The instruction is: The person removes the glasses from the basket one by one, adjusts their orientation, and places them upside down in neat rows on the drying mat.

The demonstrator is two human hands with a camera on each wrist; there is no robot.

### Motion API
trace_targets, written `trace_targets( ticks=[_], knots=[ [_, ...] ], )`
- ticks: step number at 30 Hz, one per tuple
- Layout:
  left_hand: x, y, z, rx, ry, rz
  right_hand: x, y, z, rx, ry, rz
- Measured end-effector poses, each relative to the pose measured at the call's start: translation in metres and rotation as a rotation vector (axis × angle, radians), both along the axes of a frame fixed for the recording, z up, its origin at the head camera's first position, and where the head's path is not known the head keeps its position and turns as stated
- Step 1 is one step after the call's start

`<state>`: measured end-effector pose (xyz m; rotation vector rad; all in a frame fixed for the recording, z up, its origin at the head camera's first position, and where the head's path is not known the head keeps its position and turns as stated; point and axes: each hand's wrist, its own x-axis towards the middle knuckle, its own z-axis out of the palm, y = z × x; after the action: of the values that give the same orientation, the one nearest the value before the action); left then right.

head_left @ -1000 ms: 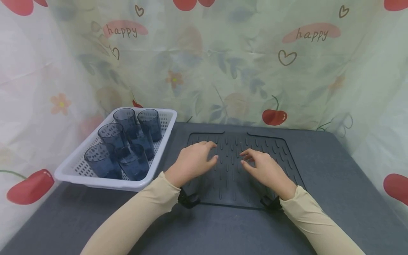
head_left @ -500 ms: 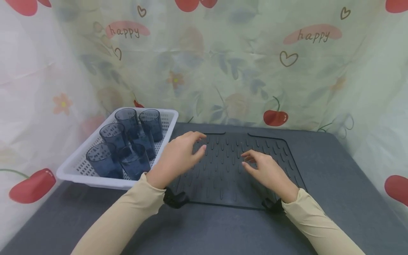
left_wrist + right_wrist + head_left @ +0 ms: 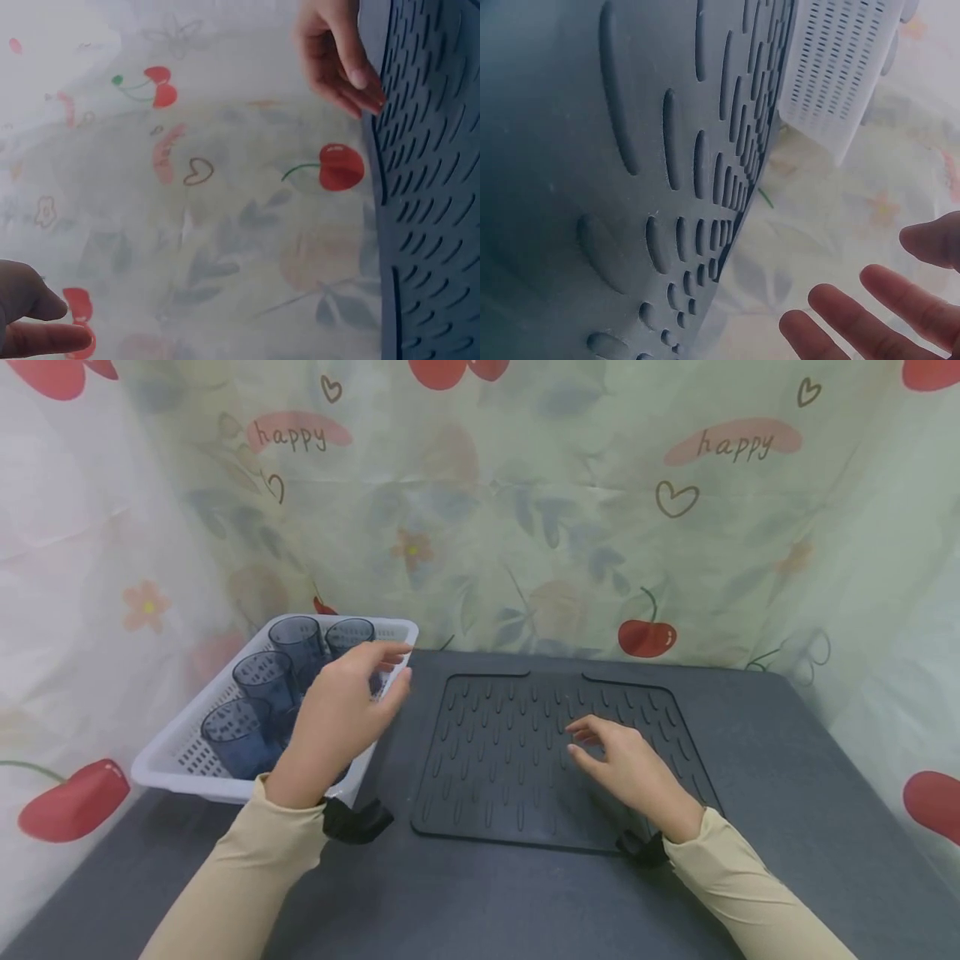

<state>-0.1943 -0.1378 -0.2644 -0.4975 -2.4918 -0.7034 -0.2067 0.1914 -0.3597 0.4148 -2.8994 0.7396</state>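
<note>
My left hand (image 3: pixel 341 714) hovers over the right side of a white plastic basket (image 3: pixel 168 768), its fingers loosely bent with nothing between them. Several blue-tinted drinking glasses (image 3: pixel 264 681) stand upright in the basket; the hand hides part of the group on the right. In the left wrist view, the thumb and a finger of the left hand (image 3: pixel 30 315) show apart. Above a black ridged drying mat (image 3: pixel 487 777) is my right hand (image 3: pixel 626 768), fingers relaxed and holding nothing. The right wrist view shows the fingers of this hand (image 3: pixel 877 315) spread beside the mat.
A dark grey table (image 3: pixel 495 910) lies under the mat and basket. Behind it hangs a curtain (image 3: pixel 480 518) printed with cherries, hearts and the word happy, which continues along both sides. A black strap (image 3: pixel 356 822) sits around the left wrist.
My left hand has moved left from above the mat to over the basket, covering some of the glasses. The right hand has stayed in nearly the same spot.
</note>
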Motion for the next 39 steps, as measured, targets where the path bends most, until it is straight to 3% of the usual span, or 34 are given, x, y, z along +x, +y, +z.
trace_targets(
  ticks=[19, 29, 33, 39],
  knots=[
    [0.01, -0.071, -0.008, 0.126, 0.206, 0.157, 0.004, 0.003, -0.001, -0.01, 0.025, 0.009],
    [0.014, -0.113, -0.019, 0.168, 0.187, 0.262, 0.004, 0.007, -0.003, -0.006, 0.026, 0.01],
    [0.01, -0.127, -0.03, 0.184, 0.206, 0.264, 0.004, 0.008, -0.003, -0.007, 0.025, 0.007],
    [0.001, -0.142, -0.049, 0.199, 0.169, 0.289, 0.005, 0.008, -0.002, -0.01, 0.024, 0.005]
  ],
)
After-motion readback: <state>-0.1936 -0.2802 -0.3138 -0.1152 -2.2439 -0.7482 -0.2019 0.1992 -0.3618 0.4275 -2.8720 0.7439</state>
